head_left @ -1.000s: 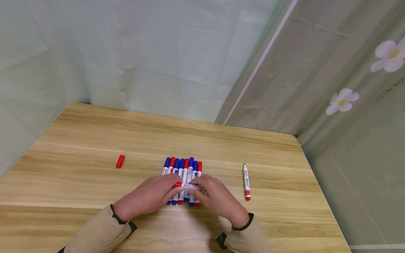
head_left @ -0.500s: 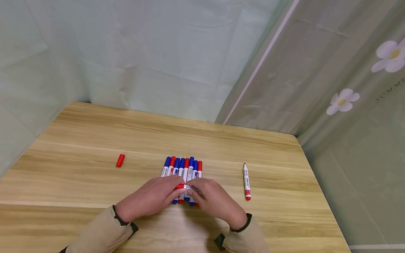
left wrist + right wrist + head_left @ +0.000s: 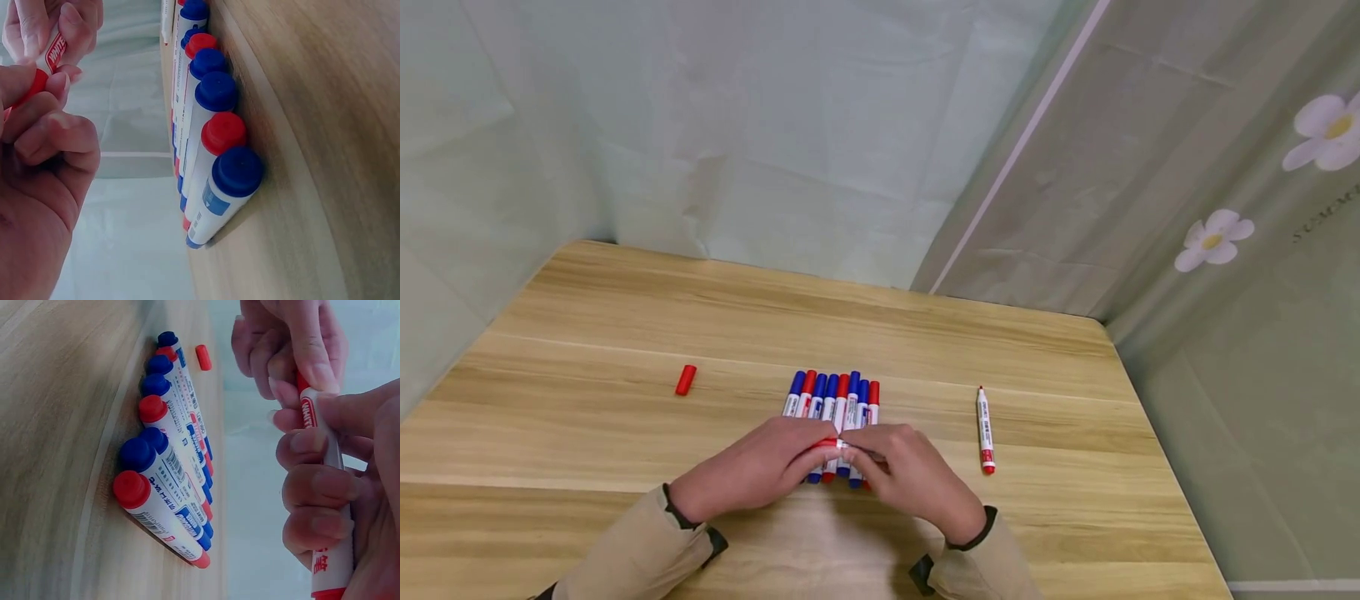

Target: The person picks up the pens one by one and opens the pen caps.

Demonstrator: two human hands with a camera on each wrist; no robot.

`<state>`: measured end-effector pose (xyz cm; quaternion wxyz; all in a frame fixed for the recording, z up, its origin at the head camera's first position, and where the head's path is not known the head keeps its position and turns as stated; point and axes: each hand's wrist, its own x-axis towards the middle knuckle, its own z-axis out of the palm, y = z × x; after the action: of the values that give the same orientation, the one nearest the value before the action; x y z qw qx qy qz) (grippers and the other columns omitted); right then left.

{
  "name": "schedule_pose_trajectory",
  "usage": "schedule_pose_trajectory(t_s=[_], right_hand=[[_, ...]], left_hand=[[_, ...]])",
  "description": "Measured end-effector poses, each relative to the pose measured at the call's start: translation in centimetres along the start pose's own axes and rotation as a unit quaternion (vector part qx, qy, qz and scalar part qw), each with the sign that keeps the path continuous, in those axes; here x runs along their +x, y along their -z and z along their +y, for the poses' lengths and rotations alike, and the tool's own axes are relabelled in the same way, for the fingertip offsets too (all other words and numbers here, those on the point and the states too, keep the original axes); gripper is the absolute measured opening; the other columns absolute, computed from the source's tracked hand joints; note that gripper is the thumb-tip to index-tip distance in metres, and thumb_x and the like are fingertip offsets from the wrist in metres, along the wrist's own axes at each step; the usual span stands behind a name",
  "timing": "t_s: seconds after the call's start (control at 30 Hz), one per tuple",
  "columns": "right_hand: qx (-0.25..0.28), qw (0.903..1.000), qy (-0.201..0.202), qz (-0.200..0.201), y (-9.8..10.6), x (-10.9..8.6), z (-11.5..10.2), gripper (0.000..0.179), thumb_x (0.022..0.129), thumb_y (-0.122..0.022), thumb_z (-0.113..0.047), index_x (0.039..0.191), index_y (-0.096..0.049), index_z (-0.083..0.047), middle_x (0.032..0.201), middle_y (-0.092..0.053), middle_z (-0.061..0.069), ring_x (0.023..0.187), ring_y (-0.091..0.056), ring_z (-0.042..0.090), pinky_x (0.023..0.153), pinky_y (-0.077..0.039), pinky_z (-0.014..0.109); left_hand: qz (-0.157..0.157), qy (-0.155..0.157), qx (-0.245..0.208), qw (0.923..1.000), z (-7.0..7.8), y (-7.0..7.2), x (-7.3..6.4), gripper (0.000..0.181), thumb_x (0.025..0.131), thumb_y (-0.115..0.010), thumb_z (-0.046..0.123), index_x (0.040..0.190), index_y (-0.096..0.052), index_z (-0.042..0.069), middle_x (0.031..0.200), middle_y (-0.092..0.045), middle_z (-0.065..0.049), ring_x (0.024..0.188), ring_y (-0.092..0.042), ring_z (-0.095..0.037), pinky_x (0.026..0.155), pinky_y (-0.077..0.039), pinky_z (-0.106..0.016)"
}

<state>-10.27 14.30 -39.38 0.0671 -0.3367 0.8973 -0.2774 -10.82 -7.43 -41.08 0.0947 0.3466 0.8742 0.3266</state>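
Note:
My left hand pinches the red cap at one end of a red whiteboard marker. Around that marker's white barrel curl the fingers of my right hand. The two hands meet where cap and barrel join, thumbs close together. In the head view the marker lies crosswise over a row of several red and blue capped markers, and the hands cover most of it. Both wrist views show it held above the row, which lies side by side on the table.
To the right lies an uncapped red marker, its tip pointing away from me. A loose red cap is on the left of the wooden table. Behind the table hangs a pale curtain, with flowers printed at the right.
My right hand has slid left along the marker up to my left fingertips, so less white barrel shows between the hands. The row, the loose cap and the uncapped marker stay put.

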Motion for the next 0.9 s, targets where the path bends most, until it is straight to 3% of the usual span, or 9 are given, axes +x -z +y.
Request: schedule_pose_trajectory(t_s=[0.13,0.27,0.47,0.7,0.9], right_hand=[[-0.001,0.9999,0.007,0.013,-0.29,0.02,0.07,0.027,0.098,-0.056,-0.028,0.116,-0.070,-0.015,0.103,-0.074,-0.004,0.073,-0.056,-0.002,0.070,-0.046,0.013],[-0.009,0.9994,0.018,0.029,-0.50,0.04,0.12,0.026,0.098,-0.056,-0.030,0.114,-0.071,-0.016,0.086,-0.073,-0.006,0.065,-0.049,-0.002,0.062,-0.040,0.012],[-0.041,0.9979,0.024,0.044,-0.55,-0.11,0.13,0.027,0.097,-0.057,-0.029,0.115,-0.071,-0.014,0.067,-0.065,-0.008,0.057,-0.041,-0.001,0.055,-0.034,0.012],[-0.065,0.9970,0.024,0.034,-0.43,-0.13,0.12,0.031,0.098,-0.055,-0.033,0.116,-0.071,-0.014,0.070,-0.067,-0.005,0.056,-0.042,-0.001,0.053,-0.033,0.012],[-0.104,0.9919,0.045,0.059,-0.47,-0.10,0.01,0.030,0.098,-0.055,-0.035,0.113,-0.072,-0.016,0.070,-0.067,-0.005,0.054,-0.042,-0.001,0.051,-0.030,0.010]], left_hand=[[0.001,-0.008,0.001,1.0000,-0.14,-0.07,-0.05,0.036,0.101,-0.036,0.049,0.104,-0.062,0.024,0.087,-0.062,0.012,0.081,-0.054,-0.001,0.079,-0.049,-0.027],[0.005,-0.010,0.009,0.9999,-0.17,-0.05,-0.05,0.038,0.101,-0.035,0.050,0.103,-0.062,0.024,0.084,-0.061,0.013,0.080,-0.055,0.000,0.077,-0.049,-0.026],[-0.014,-0.005,0.007,0.9999,-0.16,0.19,0.25,0.041,0.100,-0.034,0.054,0.099,-0.061,0.023,0.066,-0.043,0.015,0.065,-0.048,0.000,0.069,-0.041,-0.022],[-0.056,0.013,-0.045,0.9973,-0.67,0.47,0.48,0.042,0.101,-0.036,0.052,0.098,-0.062,0.019,0.061,-0.038,0.014,0.054,-0.037,0.000,0.060,-0.040,-0.020],[-0.057,0.011,-0.072,0.9957,-0.82,0.61,0.66,0.042,0.102,-0.036,0.049,0.093,-0.062,0.018,0.061,-0.040,0.014,0.053,-0.037,0.001,0.057,-0.038,-0.019]])
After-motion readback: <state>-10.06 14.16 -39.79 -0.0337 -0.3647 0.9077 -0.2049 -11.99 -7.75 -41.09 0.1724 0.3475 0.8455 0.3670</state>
